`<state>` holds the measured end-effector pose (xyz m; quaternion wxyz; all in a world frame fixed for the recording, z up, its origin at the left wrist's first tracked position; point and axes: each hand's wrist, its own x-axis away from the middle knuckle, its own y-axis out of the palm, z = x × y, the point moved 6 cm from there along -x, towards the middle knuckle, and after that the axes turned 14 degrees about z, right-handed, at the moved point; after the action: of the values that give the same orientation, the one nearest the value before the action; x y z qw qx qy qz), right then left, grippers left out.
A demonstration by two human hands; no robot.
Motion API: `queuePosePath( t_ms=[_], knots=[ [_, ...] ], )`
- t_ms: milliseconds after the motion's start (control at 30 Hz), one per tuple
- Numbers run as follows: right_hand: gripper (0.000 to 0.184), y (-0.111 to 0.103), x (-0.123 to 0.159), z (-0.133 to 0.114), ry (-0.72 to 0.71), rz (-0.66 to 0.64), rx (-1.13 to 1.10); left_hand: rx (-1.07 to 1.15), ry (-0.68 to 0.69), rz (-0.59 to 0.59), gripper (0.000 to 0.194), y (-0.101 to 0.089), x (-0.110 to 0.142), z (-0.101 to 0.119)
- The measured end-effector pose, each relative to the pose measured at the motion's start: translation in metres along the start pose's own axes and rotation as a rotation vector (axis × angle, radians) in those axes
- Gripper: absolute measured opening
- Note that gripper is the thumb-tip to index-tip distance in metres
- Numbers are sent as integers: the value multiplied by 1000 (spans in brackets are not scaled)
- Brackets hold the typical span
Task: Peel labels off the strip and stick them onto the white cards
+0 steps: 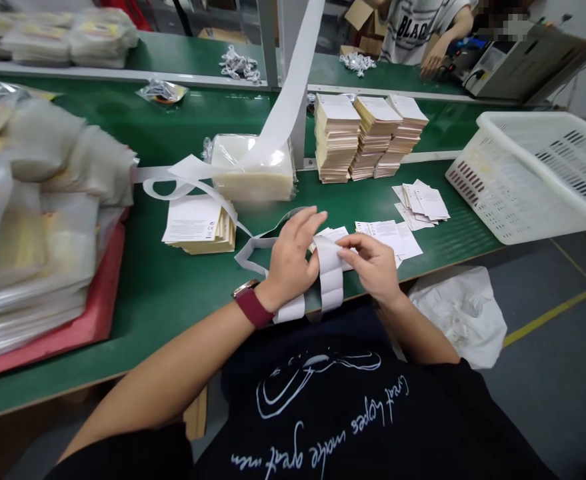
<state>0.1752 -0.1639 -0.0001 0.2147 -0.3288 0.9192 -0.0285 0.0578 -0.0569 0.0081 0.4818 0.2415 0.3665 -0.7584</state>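
Observation:
A strip of white blank labels (331,275) hangs over the front edge of the green table, bending down toward my lap. My right hand (373,267) pinches the upper right edge of this strip between thumb and fingertips. On its left side is my left hand (293,257), fingers stretched out and thumb apart from them, close to the strip; whether the thumb touches it I cannot tell. A dark red watch band (254,307) circles my left wrist. Small printed cards (383,235) lie just behind my right hand, and a few more are partly hidden behind the strip.
A card stack (191,220) stands left, near a plastic-wrapped block (253,177) with loose paper ribbon (293,80). Tall card stacks (337,137) and a white basket (523,173) are right. Bagged packs (47,220) fill a red tray (105,293). A co-worker (415,33) sits opposite.

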Motion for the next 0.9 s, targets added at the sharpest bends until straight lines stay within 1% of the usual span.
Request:
queuePosePath(
  t_ms=[33,67,100,133,167,267,367,500,567,600,633,667,733,800,833,867,900],
  knots=[
    [9,2,-5,0,8,1,-12,-13,97,-5,30,0,-1,4],
    [8,4,-9,-1,1,0,-16,-13,163,-19,25,1,-1,5],
    [7,6,-12,-3,-19,-1,-9,-3,192,-28,19,1,-1,6],
    [6,8,-14,-6,-55,0,14,10,187,-29,16,2,-1,4],
    [6,10,-15,-10,-106,5,53,20,152,-27,15,2,-1,2],
    [13,10,-12,-20,-285,69,212,21,-40,-18,18,3,-1,-8],
    [17,3,-8,-23,-413,164,268,55,-197,-27,24,6,-1,-16],
    [22,-16,-14,-20,-463,311,267,63,-330,-5,27,7,-2,-32],
    [22,-25,-19,-15,-454,390,284,50,-345,-7,27,6,-3,-36],
    [22,-28,-22,-11,-442,406,295,48,-321,-24,27,6,-3,-35],
    [20,-29,-25,-7,-419,399,305,46,-268,-56,26,7,-3,-31],
    [19,-29,-27,-2,-386,373,309,38,-184,-91,24,7,-2,-23],
    [15,-28,-30,11,-292,293,300,-22,72,-180,22,7,4,2],
    [13,-26,-29,21,-195,227,293,-154,363,-267,21,10,18,28],
    [12,-25,-28,26,-155,202,295,-226,478,-303,23,11,26,38],
    [11,-24,-26,29,-126,181,304,-277,559,-335,24,13,34,46],
    [11,-24,-24,31,-107,161,317,-306,613,-368,25,16,42,51]
  ],
)
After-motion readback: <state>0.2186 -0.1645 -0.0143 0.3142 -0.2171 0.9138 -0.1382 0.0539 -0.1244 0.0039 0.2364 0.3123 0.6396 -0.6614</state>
